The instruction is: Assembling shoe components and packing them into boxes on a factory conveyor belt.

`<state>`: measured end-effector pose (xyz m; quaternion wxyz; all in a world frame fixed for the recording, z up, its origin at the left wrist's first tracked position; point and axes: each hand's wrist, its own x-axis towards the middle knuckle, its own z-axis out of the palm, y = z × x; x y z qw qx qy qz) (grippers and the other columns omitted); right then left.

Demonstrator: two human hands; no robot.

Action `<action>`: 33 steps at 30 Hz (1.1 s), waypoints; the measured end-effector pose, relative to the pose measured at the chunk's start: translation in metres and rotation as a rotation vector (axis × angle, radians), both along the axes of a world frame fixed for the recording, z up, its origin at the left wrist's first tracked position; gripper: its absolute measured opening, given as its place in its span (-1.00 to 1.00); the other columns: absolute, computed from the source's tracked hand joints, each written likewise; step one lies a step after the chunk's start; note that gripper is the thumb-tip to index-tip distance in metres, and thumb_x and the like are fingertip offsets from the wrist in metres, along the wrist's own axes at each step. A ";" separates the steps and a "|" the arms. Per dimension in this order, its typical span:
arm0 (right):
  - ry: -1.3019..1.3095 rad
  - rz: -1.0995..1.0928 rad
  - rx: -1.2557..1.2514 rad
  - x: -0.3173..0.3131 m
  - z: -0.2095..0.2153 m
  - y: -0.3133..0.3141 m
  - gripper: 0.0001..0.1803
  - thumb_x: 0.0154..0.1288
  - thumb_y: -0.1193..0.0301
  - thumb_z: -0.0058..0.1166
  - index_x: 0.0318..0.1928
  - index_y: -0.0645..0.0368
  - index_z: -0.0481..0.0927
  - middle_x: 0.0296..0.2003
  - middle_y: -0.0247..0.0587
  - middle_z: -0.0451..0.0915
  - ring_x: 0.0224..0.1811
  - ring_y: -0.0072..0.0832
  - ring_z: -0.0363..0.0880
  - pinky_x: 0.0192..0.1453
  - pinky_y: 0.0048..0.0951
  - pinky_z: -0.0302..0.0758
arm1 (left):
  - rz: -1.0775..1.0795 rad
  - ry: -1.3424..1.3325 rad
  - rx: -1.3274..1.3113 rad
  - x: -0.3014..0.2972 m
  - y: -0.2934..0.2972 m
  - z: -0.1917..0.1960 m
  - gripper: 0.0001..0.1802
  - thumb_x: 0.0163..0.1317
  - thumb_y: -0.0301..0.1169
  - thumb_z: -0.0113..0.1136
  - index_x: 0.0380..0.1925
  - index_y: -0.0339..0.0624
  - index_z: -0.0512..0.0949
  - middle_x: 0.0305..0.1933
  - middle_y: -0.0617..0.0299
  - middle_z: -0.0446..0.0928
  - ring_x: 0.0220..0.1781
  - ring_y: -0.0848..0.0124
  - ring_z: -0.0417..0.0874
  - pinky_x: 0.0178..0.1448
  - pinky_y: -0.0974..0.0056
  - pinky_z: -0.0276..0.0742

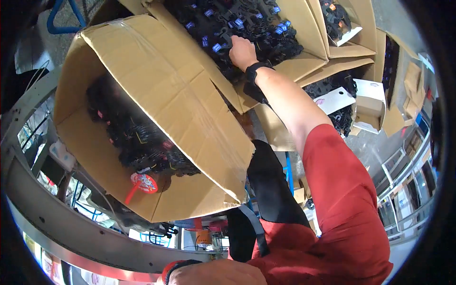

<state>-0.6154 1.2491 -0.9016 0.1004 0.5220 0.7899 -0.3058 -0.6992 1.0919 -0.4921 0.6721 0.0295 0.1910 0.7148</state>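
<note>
My right hand (pixel 243 52) reaches into a large cardboard box (pixel 311 28) at the top. Its fingers are closed on a black plastic hanger (pixel 227 35), in a dense heap of similar black pieces with small blue tags (pixel 239 23). A dark band circles that wrist. At the bottom edge, my left hand (pixel 216 274) shows only its back and a wrist with a red and black band; its fingers are out of sight. Nearest to it stands a tilted open carton (pixel 190 109), with black hangers (pixel 137 137) carrying red tags inside.
A red round hand fan (pixel 144 183) lies in the tilted carton. A curved grey metal frame (pixel 71 223) runs along the left and below. Smaller white boxes (pixel 370 104) and more cartons with black pieces stand at right. A blue metal tube (pixel 64 29) is at upper left.
</note>
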 end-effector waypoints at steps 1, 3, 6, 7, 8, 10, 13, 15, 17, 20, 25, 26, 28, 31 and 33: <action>0.008 0.044 0.016 -0.003 -0.002 -0.001 -0.84 0.13 0.50 -0.07 -0.27 0.16 0.54 -0.24 -0.04 0.60 -0.07 -0.07 0.51 -0.01 -0.08 0.39 | -0.007 0.005 0.003 -0.001 -0.001 -0.003 -0.89 0.09 -0.30 0.20 -0.42 -0.04 0.59 -0.43 0.17 0.49 -0.52 0.29 0.49 -0.34 0.14 0.46; -0.001 0.152 0.109 -0.004 -0.008 -0.003 -0.84 0.14 0.50 -0.10 -0.30 0.14 0.55 -0.29 -0.11 0.57 -0.12 -0.12 0.49 -0.05 -0.14 0.36 | -0.022 0.013 0.010 -0.003 -0.005 -0.008 -0.88 0.08 -0.30 0.20 -0.42 -0.05 0.59 -0.42 0.16 0.49 -0.51 0.28 0.49 -0.33 0.14 0.46; 0.242 0.363 0.302 -0.004 -0.014 -0.002 -0.84 0.16 0.48 -0.14 -0.31 0.12 0.53 -0.37 -0.19 0.43 -0.21 -0.21 0.42 -0.12 -0.21 0.29 | 0.078 0.164 0.045 0.007 -0.019 -0.016 -0.82 0.10 -0.30 0.17 -0.38 -0.15 0.58 -0.39 0.13 0.48 -0.46 0.27 0.48 -0.29 0.13 0.46; 0.247 0.364 0.307 -0.005 -0.015 0.001 -0.84 0.16 0.48 -0.14 -0.31 0.12 0.53 -0.37 -0.19 0.43 -0.21 -0.21 0.42 -0.12 -0.21 0.29 | 0.079 0.170 0.050 0.010 -0.023 -0.020 -0.82 0.10 -0.30 0.17 -0.38 -0.15 0.58 -0.39 0.13 0.48 -0.46 0.27 0.48 -0.29 0.13 0.46; 0.293 0.376 0.330 -0.006 -0.017 0.003 -0.84 0.16 0.48 -0.14 -0.31 0.11 0.54 -0.36 -0.17 0.44 -0.20 -0.21 0.42 -0.11 -0.21 0.29 | 0.074 0.106 0.065 0.012 -0.027 -0.023 -0.81 0.10 -0.30 0.16 -0.37 -0.18 0.57 -0.41 0.13 0.48 -0.49 0.27 0.46 -0.29 0.12 0.45; 0.343 0.388 0.358 -0.010 -0.021 0.008 -0.84 0.17 0.48 -0.14 -0.31 0.11 0.54 -0.34 -0.15 0.44 -0.19 -0.21 0.43 -0.10 -0.21 0.29 | 0.000 0.002 0.003 0.004 -0.018 -0.020 -0.78 0.13 -0.31 0.13 -0.34 -0.23 0.56 -0.46 0.13 0.46 -0.53 0.27 0.41 -0.28 0.09 0.44; 0.343 0.429 0.344 -0.017 -0.028 0.015 -0.84 0.17 0.48 -0.14 -0.31 0.10 0.54 -0.32 -0.15 0.44 -0.18 -0.22 0.44 -0.08 -0.22 0.30 | -0.057 0.072 -0.150 0.000 -0.025 -0.020 -0.79 0.14 -0.32 0.11 -0.33 -0.25 0.56 -0.49 0.12 0.45 -0.54 0.28 0.40 -0.29 0.08 0.43; 0.253 0.481 0.352 -0.020 -0.032 0.018 -0.83 0.16 0.49 -0.14 -0.31 0.09 0.55 -0.32 -0.17 0.45 -0.17 -0.24 0.45 -0.06 -0.23 0.30 | -0.049 0.074 -0.202 0.001 -0.027 -0.018 -0.78 0.15 -0.32 0.11 -0.33 -0.26 0.56 -0.50 0.13 0.45 -0.55 0.30 0.40 -0.27 0.10 0.44; 0.231 0.483 0.370 -0.022 -0.032 0.019 -0.83 0.16 0.50 -0.13 -0.32 0.09 0.55 -0.32 -0.17 0.45 -0.17 -0.25 0.45 -0.05 -0.25 0.30 | 0.010 0.038 -0.411 0.002 -0.028 -0.012 -0.78 0.15 -0.32 0.12 -0.33 -0.26 0.56 -0.51 0.14 0.45 -0.54 0.31 0.40 -0.24 0.14 0.45; 0.185 0.548 0.358 -0.025 -0.029 0.023 -0.84 0.15 0.50 -0.13 -0.32 0.09 0.54 -0.32 -0.19 0.45 -0.17 -0.28 0.45 -0.04 -0.27 0.31 | 0.076 0.053 -0.357 0.005 -0.032 -0.019 -0.79 0.14 -0.41 0.12 -0.25 -0.28 0.54 -0.50 0.14 0.45 -0.53 0.34 0.41 -0.23 0.17 0.45; 0.311 0.653 0.388 -0.019 -0.030 0.026 -0.86 0.14 0.49 -0.13 -0.29 0.09 0.50 -0.32 -0.22 0.45 -0.18 -0.29 0.45 -0.05 -0.30 0.31 | 0.065 0.062 -0.354 0.002 -0.041 -0.027 -0.75 0.12 -0.51 0.09 -0.17 -0.34 0.51 -0.49 0.13 0.46 -0.50 0.33 0.47 -0.22 0.15 0.46; 0.356 0.645 0.412 -0.021 -0.031 0.026 -0.86 0.13 0.48 -0.13 -0.28 0.08 0.48 -0.32 -0.22 0.46 -0.18 -0.29 0.45 -0.05 -0.29 0.30 | 0.055 0.085 -0.317 0.002 -0.044 -0.032 -0.75 0.13 -0.50 0.09 -0.16 -0.33 0.51 -0.49 0.14 0.46 -0.50 0.32 0.49 -0.22 0.14 0.46; 0.408 0.636 0.444 -0.031 -0.028 0.030 -0.85 0.13 0.48 -0.13 -0.27 0.08 0.47 -0.32 -0.22 0.46 -0.18 -0.30 0.45 -0.05 -0.29 0.30 | 0.058 0.091 -0.335 0.002 -0.044 -0.030 -0.75 0.14 -0.49 0.09 -0.16 -0.33 0.50 -0.49 0.14 0.46 -0.51 0.33 0.49 -0.22 0.14 0.46; 0.434 0.556 0.446 -0.050 -0.024 0.035 -0.83 0.13 0.47 -0.13 -0.26 0.09 0.49 -0.29 -0.20 0.48 -0.16 -0.29 0.45 -0.05 -0.29 0.30 | 0.073 0.127 -0.357 0.007 -0.047 -0.027 -0.75 0.17 -0.47 0.09 -0.14 -0.32 0.50 -0.50 0.16 0.47 -0.51 0.33 0.49 -0.23 0.14 0.46; 0.337 0.533 0.539 -0.051 -0.035 0.033 -0.77 0.15 0.46 -0.15 -0.19 0.12 0.52 -0.26 -0.16 0.49 -0.13 -0.28 0.46 -0.05 -0.28 0.31 | 0.079 0.143 -0.370 0.007 -0.046 -0.031 -0.74 0.18 -0.45 0.10 -0.13 -0.31 0.50 -0.50 0.17 0.47 -0.52 0.33 0.50 -0.24 0.14 0.46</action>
